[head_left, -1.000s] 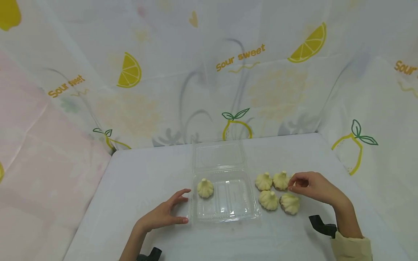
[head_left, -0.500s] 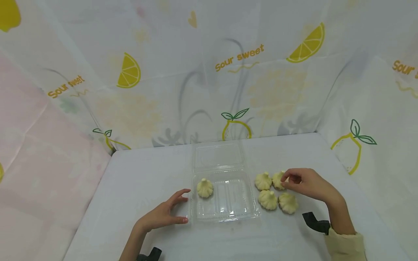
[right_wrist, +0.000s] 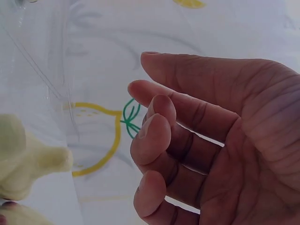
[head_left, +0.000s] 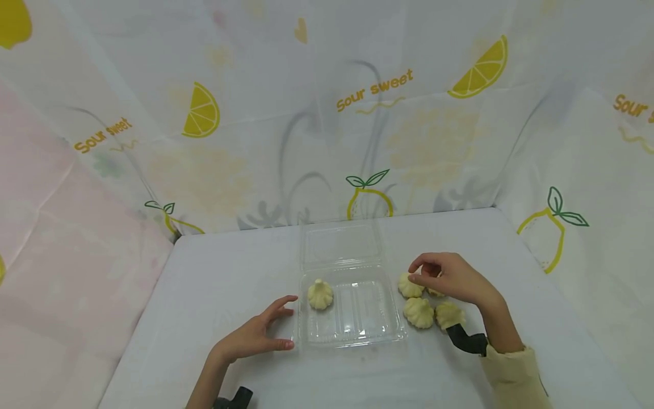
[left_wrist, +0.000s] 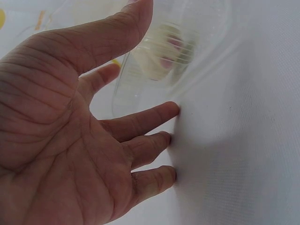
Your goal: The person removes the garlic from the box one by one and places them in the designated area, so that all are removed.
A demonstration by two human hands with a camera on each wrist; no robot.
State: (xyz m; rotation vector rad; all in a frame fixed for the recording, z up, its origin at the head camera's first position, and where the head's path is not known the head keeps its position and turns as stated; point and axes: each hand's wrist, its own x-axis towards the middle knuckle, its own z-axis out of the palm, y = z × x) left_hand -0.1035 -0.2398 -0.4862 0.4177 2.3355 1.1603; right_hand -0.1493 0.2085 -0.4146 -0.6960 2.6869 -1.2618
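Note:
A clear plastic clamshell box stands with its lid folded back. One pale garlic bulb sits in the box's back left part. My left hand rests at the box's left side, fingers spread and holding nothing; in the left wrist view its fingertips meet the white surface. To the right of the box several garlic bulbs lie close together. Over the back ones hovers my right hand, its fingers loosely bent with nothing between them in the right wrist view. It partly hides the back right bulb.
A white cloth covers the table. Behind it hangs a lemon-print curtain, which also closes in both sides. Black wrist mounts stick out under the wrists, the right one in front of a bulb.
My right hand has moved left across the garlic bulbs, from the right of the group to above the back left bulb. The left hand, the box and the bulbs stay in place.

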